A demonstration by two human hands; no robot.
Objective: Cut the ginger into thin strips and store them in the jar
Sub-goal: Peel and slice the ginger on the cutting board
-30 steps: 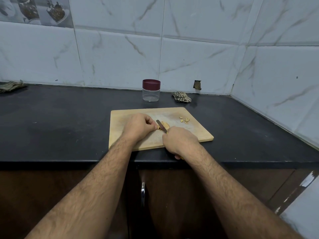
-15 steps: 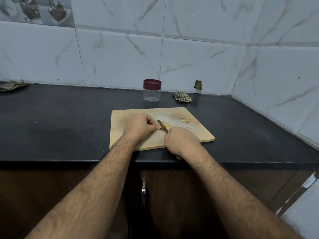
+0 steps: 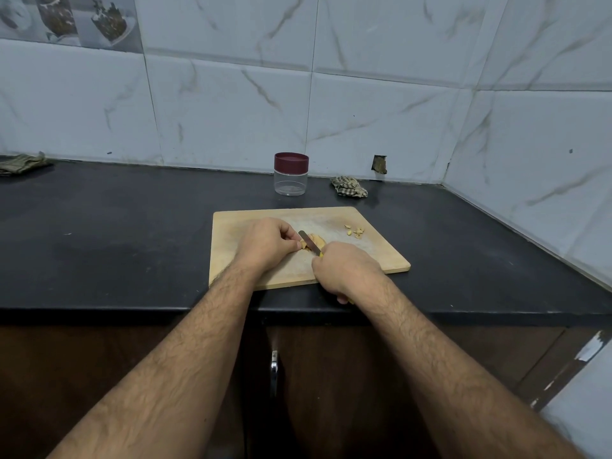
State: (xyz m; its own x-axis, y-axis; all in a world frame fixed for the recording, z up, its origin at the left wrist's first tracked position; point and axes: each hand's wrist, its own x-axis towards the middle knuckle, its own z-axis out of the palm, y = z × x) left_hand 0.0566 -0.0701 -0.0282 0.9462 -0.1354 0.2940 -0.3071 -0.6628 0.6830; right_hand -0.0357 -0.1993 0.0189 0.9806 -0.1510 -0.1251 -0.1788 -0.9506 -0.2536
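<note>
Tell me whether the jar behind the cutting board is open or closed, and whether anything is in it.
Closed and empty. The jar stands upright with its maroon lid on, and its clear body shows nothing inside.

No readable text, labels, brands or numbers anywhere in view

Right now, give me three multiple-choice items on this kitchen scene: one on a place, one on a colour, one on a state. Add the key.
1. Where does the jar stand?
A. On the cutting board
B. On the counter behind the cutting board
C. In the left hand

2. What colour is the jar's lid?
A. Maroon
B. Green
C. White

3. What does the right hand hold?
A. Nothing
B. The jar
C. The knife

Key: 1 B, it stands beyond the cutting board, near the wall; 2 A, the lid is maroon; 3 C, its fingers curl round the knife, whose blade lies on the ginger.
</note>
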